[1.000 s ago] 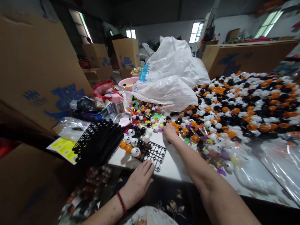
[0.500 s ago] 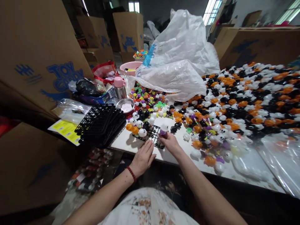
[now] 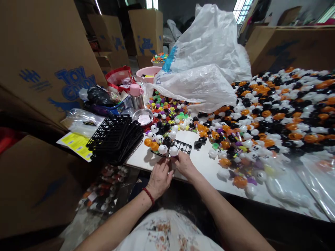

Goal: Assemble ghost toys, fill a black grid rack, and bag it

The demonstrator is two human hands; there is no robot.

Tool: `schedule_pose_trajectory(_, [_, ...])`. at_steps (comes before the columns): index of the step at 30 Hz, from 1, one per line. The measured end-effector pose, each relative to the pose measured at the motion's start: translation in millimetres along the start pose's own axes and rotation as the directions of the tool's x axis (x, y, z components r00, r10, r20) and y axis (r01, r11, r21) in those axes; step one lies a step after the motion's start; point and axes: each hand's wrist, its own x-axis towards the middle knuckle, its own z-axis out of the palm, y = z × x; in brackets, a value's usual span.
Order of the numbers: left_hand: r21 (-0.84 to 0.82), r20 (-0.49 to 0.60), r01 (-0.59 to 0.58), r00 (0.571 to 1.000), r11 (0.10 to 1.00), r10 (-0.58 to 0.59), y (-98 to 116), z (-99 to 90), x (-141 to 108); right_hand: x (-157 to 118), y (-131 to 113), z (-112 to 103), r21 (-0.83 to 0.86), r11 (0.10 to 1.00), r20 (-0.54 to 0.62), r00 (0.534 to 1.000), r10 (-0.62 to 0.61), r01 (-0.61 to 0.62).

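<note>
A black grid rack [image 3: 184, 146] lies on the white tabletop before me. Round-headed little toys stand in its left part: white skull heads [image 3: 162, 149], orange heads [image 3: 154, 146] and a black one [image 3: 166, 141]. My right hand [image 3: 184, 165] is closed on a white-headed toy [image 3: 173, 151] at the rack's near edge; its lower part is hidden by the fingers. Just left of it, my left hand [image 3: 160, 177] rests with fingers stretched out at the near edge of the rack, the thumb apart. The right part of the grid shows bare slots.
Stacked black racks [image 3: 115, 139] sit at the left, by a steel bowl [image 3: 143, 118] and a pink-capped flask [image 3: 137, 97]. Loose toys [image 3: 225, 144] spread to the right toward a large heap [image 3: 282, 108]. A white sack [image 3: 206, 59] stands behind, with cardboard boxes [image 3: 146, 35] beyond.
My right hand has moved left and down with the white-headed toy, from above the rack to its near edge beside the skull heads. My left hand stays nearly in place.
</note>
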Motion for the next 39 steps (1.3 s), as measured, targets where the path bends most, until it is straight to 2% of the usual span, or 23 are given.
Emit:
schedule_pose_trajectory(5, [0.001, -0.003, -0.033, 0.999, 0.999, 0.033, -4, 2.5, -1, 0, 3, 2, -0.059, 0.995, 0.028, 0.997, -0.075, 0.077])
schedule_pose_trajectory(12, [0.033, -0.03, -0.075, 0.997, 0.997, 0.076, -9, 7.3, 0, 1, 5, 4, -0.03, 0.997, 0.013, 0.997, -0.076, 0.076])
schedule_pose_trajectory(18, [0.055, -0.065, -0.184, 0.98, 0.981, 0.188, -15, 3.7, 12, 5, -4, -7, -0.098, 0.993, 0.115, 0.992, -0.053, 0.065])
schedule_pose_trajectory(21, [0.068, -0.088, -0.212, 0.972, 0.975, 0.218, -18, 5.0, 15, -19, 1, -29, -0.066, 0.991, -0.014, 0.992, -0.122, 0.121])
schedule_pose_trajectory(24, [0.057, -0.093, -0.209, 0.973, 0.976, 0.213, -17, 5.8, 15, -68, 15, -65, -0.153, 0.981, -0.199, 0.969, -0.148, 0.118])
schedule_pose_trajectory(27, [0.056, -0.093, -0.196, 0.975, 0.979, 0.201, -16, 6.5, 14, -121, 39, -107, -0.329, 0.943, -0.345, 0.936, -0.076, -0.044])
schedule_pose_trajectory(30, [0.069, -0.082, -0.197, 0.976, 0.978, 0.203, -17, 8.3, 13, -155, 62, -138, -0.473, 0.856, -0.446, 0.895, -0.029, -0.208])
schedule_pose_trajectory(33, [0.082, -0.067, -0.188, 0.979, 0.979, 0.194, -17, 10.2, 13, -163, 77, -147, -0.572, 0.77, -0.453, 0.891, -0.011, -0.281])
schedule_pose_trajectory(39, [0.096, -0.048, -0.171, 0.983, 0.981, 0.176, -15, 9.0, 12, -142, 94, -129, -0.674, 0.674, -0.43, 0.902, -0.025, -0.303])
